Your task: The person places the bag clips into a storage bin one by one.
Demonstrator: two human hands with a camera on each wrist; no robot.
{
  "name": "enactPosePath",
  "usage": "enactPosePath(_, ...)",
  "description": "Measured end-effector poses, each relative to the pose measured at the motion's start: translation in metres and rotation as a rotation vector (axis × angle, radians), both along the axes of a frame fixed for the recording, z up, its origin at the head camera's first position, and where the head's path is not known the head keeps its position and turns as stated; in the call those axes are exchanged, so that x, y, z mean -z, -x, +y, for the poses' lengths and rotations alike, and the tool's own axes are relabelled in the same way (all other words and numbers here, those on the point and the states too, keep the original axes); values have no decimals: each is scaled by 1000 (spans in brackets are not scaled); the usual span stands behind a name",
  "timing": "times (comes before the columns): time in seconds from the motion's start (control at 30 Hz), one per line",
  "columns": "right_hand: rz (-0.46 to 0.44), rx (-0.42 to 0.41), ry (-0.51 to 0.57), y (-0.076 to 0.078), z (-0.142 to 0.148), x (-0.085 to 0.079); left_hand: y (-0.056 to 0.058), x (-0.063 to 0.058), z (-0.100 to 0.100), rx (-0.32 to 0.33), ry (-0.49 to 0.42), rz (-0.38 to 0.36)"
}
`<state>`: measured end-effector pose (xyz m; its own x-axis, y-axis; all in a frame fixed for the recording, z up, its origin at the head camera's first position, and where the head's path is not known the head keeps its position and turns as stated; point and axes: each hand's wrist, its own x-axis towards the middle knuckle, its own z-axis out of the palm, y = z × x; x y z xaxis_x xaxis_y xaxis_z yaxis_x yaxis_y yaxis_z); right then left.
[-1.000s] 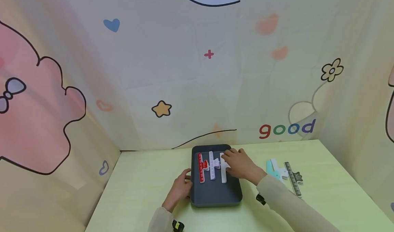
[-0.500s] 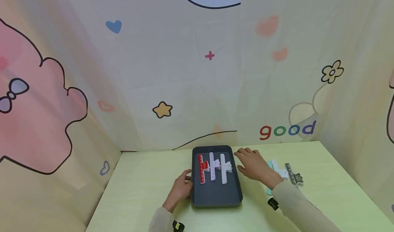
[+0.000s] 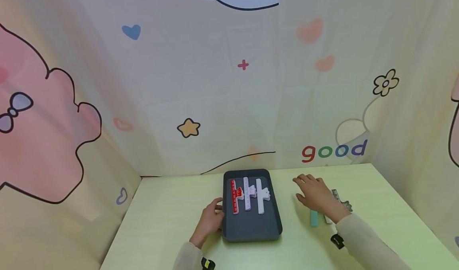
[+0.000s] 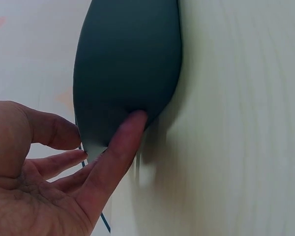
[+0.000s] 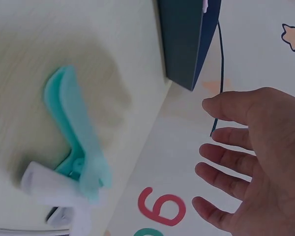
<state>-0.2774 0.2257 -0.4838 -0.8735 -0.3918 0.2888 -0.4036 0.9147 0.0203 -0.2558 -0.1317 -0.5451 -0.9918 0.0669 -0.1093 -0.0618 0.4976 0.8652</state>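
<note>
My left hand (image 3: 209, 221) holds the left side of a dark grey tray (image 3: 252, 230). In the left wrist view its fingers (image 4: 115, 155) press on the tray's outer wall and reach its rim. Inside the tray, three long clips lie side by side: a red one (image 3: 235, 196), a pale purple one (image 3: 247, 194) and a white one (image 3: 260, 196). To the right of the tray, my right hand (image 3: 316, 194) hovers with its fingers spread, holding nothing. Beneath it, partly hidden, are a teal clip (image 5: 76, 132), a white clip (image 5: 51, 186) and a black ruler-marked clip (image 3: 346, 206).
The pale table (image 3: 168, 214) runs back to a curtain (image 3: 222, 102) printed with hearts, stars and the word "good". More printed curtain (image 3: 46, 142) hangs close along the left side, and another stretch (image 3: 412, 154) along the right.
My right hand has let go of the white clip, leaving it in the tray, and has moved right over the loose clips. The left hand stays at the tray.
</note>
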Motion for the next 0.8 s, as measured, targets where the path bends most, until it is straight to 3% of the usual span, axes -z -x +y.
enactPosePath(0.3, -56, 35, 3, -6, 27, 4, -1, 3, -1, 9, -12, 25)
enactPosePath(0.8, -253, 92, -16, -12, 57, 28, 0, 2, -1, 9, 6, -14)
